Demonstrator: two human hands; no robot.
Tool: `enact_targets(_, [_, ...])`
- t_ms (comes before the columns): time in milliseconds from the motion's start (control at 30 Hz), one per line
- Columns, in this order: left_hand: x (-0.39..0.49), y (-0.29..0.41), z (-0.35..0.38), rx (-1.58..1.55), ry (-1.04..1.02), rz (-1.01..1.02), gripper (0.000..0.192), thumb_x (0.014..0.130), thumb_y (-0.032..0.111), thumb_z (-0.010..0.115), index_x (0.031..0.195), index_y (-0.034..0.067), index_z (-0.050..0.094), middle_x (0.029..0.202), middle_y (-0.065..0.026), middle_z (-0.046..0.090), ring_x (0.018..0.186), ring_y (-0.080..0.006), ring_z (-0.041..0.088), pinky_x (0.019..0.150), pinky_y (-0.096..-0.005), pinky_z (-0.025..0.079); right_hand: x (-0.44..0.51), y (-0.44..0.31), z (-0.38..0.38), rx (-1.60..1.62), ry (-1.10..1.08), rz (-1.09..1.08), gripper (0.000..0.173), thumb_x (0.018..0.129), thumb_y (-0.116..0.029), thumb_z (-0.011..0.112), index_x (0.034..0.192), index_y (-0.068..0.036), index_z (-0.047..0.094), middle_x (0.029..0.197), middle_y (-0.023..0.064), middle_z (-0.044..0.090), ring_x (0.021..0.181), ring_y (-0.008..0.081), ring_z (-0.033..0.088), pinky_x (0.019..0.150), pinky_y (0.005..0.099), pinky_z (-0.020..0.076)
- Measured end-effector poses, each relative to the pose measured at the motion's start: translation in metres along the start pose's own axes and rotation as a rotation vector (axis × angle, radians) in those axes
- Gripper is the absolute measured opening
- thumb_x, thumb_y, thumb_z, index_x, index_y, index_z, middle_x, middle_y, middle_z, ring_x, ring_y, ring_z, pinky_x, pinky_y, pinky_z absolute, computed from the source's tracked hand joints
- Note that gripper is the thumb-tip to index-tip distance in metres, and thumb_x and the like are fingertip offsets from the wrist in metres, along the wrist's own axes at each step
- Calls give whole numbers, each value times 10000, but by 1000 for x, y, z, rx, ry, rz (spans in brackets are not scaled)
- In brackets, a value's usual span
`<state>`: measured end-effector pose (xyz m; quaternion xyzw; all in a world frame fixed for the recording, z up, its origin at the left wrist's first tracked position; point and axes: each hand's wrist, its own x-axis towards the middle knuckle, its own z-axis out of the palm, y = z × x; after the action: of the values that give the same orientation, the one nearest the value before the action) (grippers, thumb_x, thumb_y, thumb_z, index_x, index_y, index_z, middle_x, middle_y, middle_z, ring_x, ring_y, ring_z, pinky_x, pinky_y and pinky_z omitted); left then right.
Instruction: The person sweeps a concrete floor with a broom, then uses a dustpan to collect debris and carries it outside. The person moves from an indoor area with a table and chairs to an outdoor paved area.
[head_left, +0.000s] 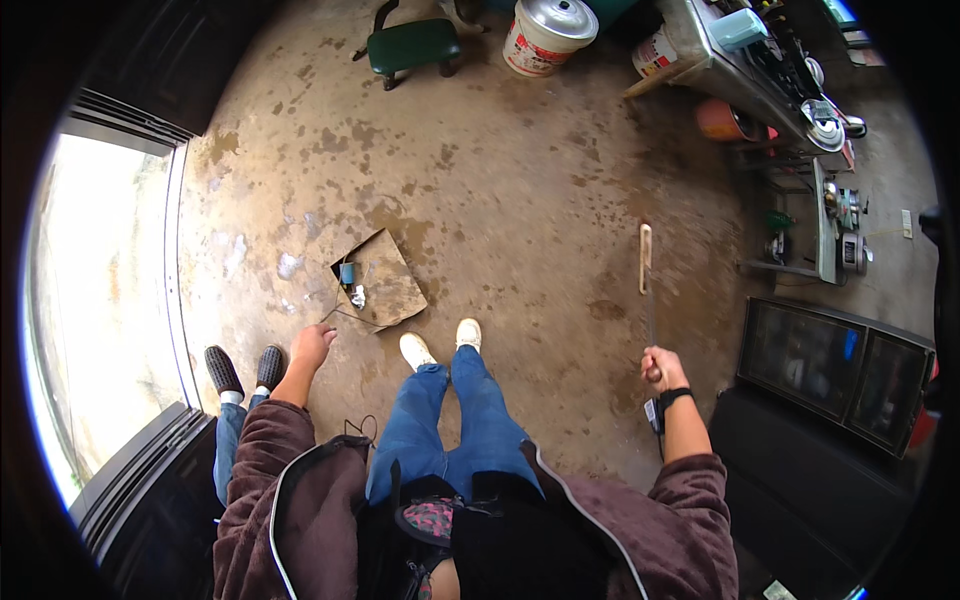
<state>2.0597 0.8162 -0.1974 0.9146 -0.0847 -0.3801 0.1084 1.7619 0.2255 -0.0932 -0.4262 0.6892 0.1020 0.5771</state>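
My left hand (312, 346) is closed on the end of a thin wire handle (328, 315) of a shallow, tilted dustpan (395, 283), worn and brownish. A blue cylindrical piece (347, 273) and a crumpled white scrap (358, 297) lie in it, near its left side. Out to the right, my right hand (663, 367) grips a slim stick-like tool (651, 322) whose far end bears a long, narrow pale head (645, 259); the tool's exact kind cannot be told. A black strap is on the right wrist.
Another person's slippered feet (221, 369) stand left of my legs, beside the doorway. Ahead are a green stool (414, 46) and a lidded bucket (551, 34). A cluttered counter (720, 45) and a dark glass-fronted cabinet (799, 367) line the right. Wet spots mark the floor.
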Motion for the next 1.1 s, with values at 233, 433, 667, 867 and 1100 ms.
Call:
enact_targets(233, [32,34,9,22,22,-10,235,796,330,545,903,141,633,867,-126,620,839,-320,577,709,-416,451,67,3,73,-222,-72,54,186,742,-41,448,563,-33,397,443,81,404,314,159,345,300,305,209])
enact_targets(433, [48,63,9,125,24,24,223,798,334,541,887,156,642,853,-103,629,824,-295,591,700,-410,461,-31,125,157,-492,-190,119,190,785,18,408,947,-20,318,535,122,443,327,196,409,257,350,259])
enact_targets(667, [72,75,27,151,38,16,230,794,345,534,867,155,642,815,-124,625,801,-299,592,682,-414,460,-117,111,195,-684,-544,139,140,753,2,474,833,-79,392,560,17,414,371,112,437,265,249,307])
enact_targets(867, [72,69,34,110,78,50,246,796,353,528,861,139,631,790,-111,626,770,-287,596,673,-413,458,-158,61,113,-486,-701,186,94,776,-4,488,849,-63,482,574,-12,450,420,69,430,371,195,328])
enact_targets(1100, [66,73,35,89,92,82,235,814,347,507,859,150,626,790,-100,629,767,-268,597,671,-414,432,-146,97,93,-671,-347,-29,101,830,-120,518,807,-23,533,586,-50,447,501,34,380,475,196,349])
